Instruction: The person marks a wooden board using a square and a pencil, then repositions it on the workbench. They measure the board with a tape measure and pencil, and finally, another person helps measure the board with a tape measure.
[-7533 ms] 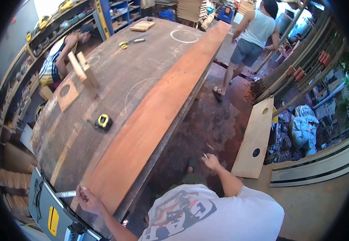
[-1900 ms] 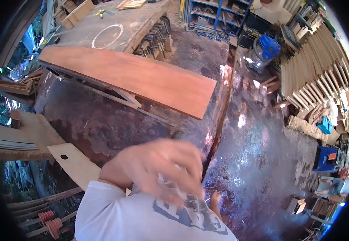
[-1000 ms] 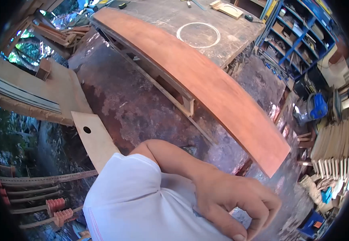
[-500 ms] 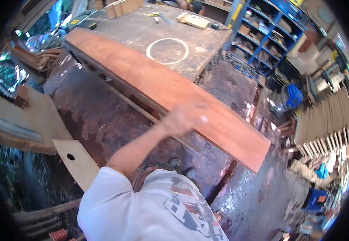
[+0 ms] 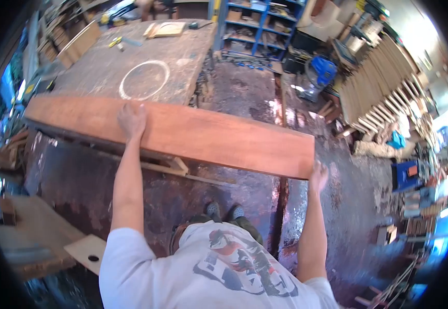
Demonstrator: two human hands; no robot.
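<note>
A long reddish-brown wooden board (image 5: 198, 132) lies across the near side of the workbench, tapering toward its left end, and its right part juts out over the floor. On its upper face, left of the middle, rests my left hand (image 5: 132, 122), palm down with the fingers toward the far edge. My right hand (image 5: 318, 176) is at the near corner of the board's right end, its fingers closed around the edge; part of them is blurred.
The workbench (image 5: 97, 64) bears a white ring mark and a small wooden piece (image 5: 165, 29). Behind stands a blue shelf (image 5: 260, 31). A blue machine (image 5: 319, 72) and stacked slats (image 5: 376, 85) are at right. A pale panel with a hole (image 5: 87, 252) is at lower left.
The view has turned to the right. My left hand has moved left along the board. My right hand, not visible before, is now at the board's right end.
</note>
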